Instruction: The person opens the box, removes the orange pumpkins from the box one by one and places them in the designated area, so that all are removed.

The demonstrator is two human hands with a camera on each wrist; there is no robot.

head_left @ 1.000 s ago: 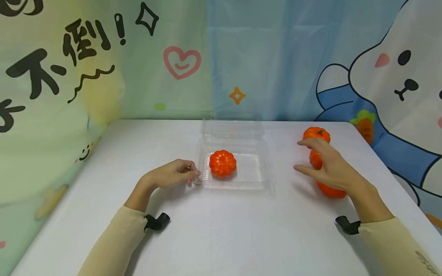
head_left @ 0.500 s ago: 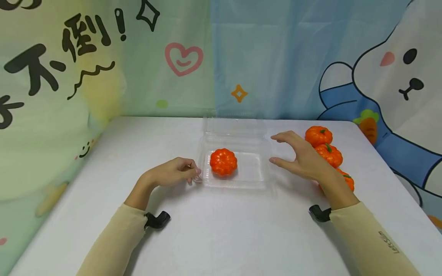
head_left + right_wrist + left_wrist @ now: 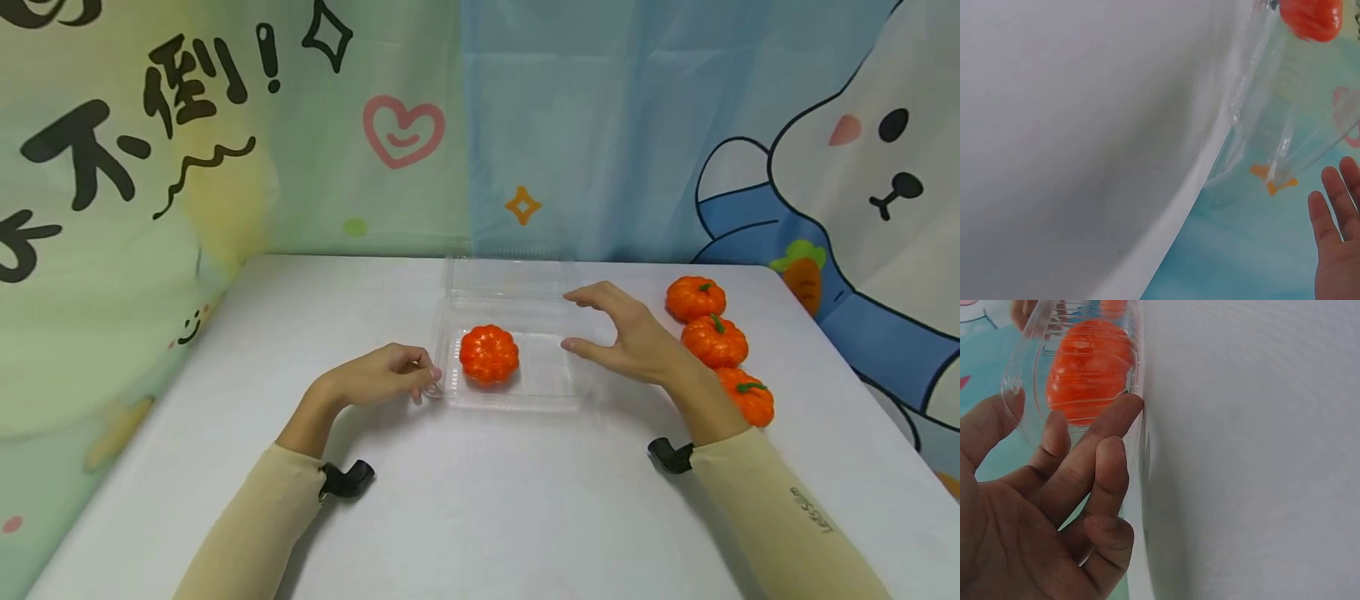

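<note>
A clear plastic clamshell container (image 3: 551, 392) lies open at the table's middle, its lid (image 3: 510, 277) folded back. One orange toy pumpkin (image 3: 488, 355) sits in the tray's left half. My left hand (image 3: 423, 382) pinches the tray's front left corner; in the left wrist view the thumb (image 3: 1013, 403) lies on the rim and a finger (image 3: 1116, 419) touches the wall beside the pumpkin (image 3: 1088, 369). My right hand (image 3: 570, 321) hovers at the tray's right side, fingers spread, holding nothing. Its fingertips (image 3: 1335, 206) show near the container (image 3: 1272, 112).
Three more orange pumpkins (image 3: 695, 297), (image 3: 715, 340), (image 3: 746, 397) stand in a row on the white table (image 3: 480, 500), right of my right hand. A cartoon-printed cloth backdrop (image 3: 225, 125) hangs behind and along the left side.
My right hand has moved left, from over the row of pumpkins to the container's right side, with nothing in it. The left hand has kept its hold.
</note>
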